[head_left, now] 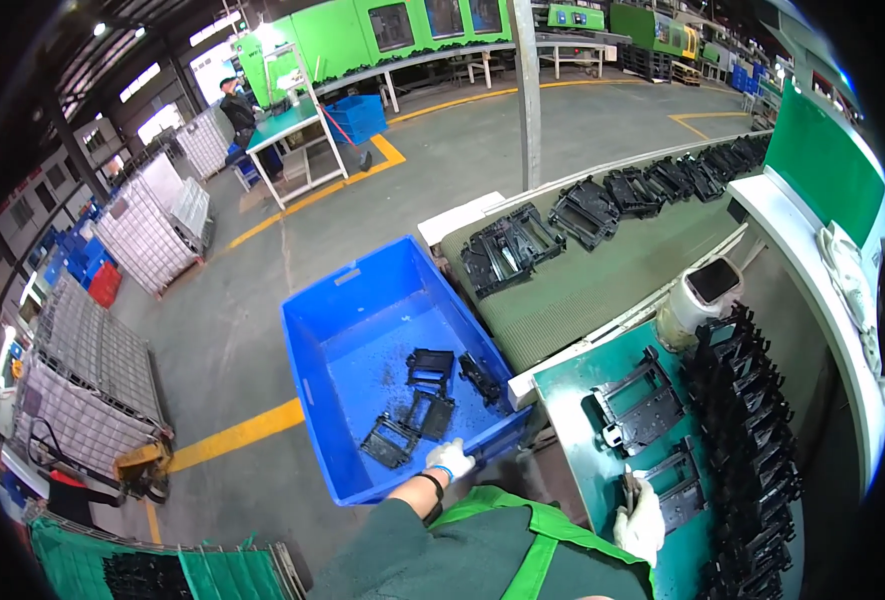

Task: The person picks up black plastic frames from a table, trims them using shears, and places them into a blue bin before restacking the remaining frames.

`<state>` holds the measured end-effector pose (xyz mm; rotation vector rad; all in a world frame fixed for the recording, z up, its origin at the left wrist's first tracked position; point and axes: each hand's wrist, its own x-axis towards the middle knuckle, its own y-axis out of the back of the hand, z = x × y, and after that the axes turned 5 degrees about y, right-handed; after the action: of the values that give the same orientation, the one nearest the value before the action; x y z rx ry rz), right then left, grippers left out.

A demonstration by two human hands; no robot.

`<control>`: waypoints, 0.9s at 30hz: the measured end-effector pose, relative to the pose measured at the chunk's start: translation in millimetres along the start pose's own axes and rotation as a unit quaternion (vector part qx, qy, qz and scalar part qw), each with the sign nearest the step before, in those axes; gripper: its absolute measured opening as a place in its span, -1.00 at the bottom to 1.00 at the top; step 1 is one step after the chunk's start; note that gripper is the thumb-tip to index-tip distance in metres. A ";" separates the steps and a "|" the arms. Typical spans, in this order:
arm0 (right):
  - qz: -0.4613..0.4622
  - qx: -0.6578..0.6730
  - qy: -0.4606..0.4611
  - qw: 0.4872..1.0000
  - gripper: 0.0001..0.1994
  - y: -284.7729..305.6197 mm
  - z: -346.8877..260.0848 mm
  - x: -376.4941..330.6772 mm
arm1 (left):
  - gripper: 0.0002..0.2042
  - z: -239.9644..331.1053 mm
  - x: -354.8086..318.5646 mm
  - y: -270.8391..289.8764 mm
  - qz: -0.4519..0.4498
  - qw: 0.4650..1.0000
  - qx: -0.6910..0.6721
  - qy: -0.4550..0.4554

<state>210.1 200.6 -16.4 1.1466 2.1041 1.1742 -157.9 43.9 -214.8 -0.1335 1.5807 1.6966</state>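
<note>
My left hand (450, 460), in a white glove, is over the near side of a blue plastic bin (350, 285), fingers apart and apparently holding nothing. Just beyond it in the bin lie several black plastic frames (429, 413). White-gloved as well, my right hand (641, 525) is closed on a small dark hand tool (629, 488), whose kind I cannot make out. It is above the green-topped table (580, 400), beside a black plastic frame (679, 490). Farther up the table lies another black frame (639, 408).
Black parts (747, 450) stand in a dense row along the table's right side. A conveyor belt (582, 270) carries more frames beyond the bin. A white container (697, 300) stands at the table's far end. Mesh cages (92, 350) and a pallet truck (142, 470) are at left.
</note>
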 end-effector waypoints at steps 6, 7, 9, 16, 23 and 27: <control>0.020 -0.022 0.010 1.000 -0.36 -2.8 2.1 1.9 | -0.42 -2.7 1.1 1.6 -0.005 1.000 -0.006 0.003; 0.008 -0.021 0.013 1.000 -0.36 -2.8 2.6 2.2 | -0.42 -5.9 5.9 1.3 0.000 1.000 -0.011 -0.002; -0.014 -0.014 0.018 1.000 -0.35 -6.3 3.5 1.9 | -0.44 -12.1 12.8 4.0 -0.022 1.000 0.016 0.003; -0.031 -0.033 0.003 0.999 -0.34 -8.5 11.1 0.4 | -0.37 12.2 18.9 2.3 -0.081 0.991 0.104 0.019; -0.052 -0.046 0.000 0.998 -0.36 -8.2 9.5 6.1 | -0.48 18.1 20.8 14.8 -0.059 0.992 0.102 0.053; -0.027 -0.044 0.051 0.997 -0.38 -5.4 10.5 2.4 | -0.45 8.9 23.0 14.4 -0.059 0.993 0.077 0.060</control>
<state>214.0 205.9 -26.4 1.0043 2.1224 1.3122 -178.4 63.9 -214.5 -0.2492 1.7521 1.4941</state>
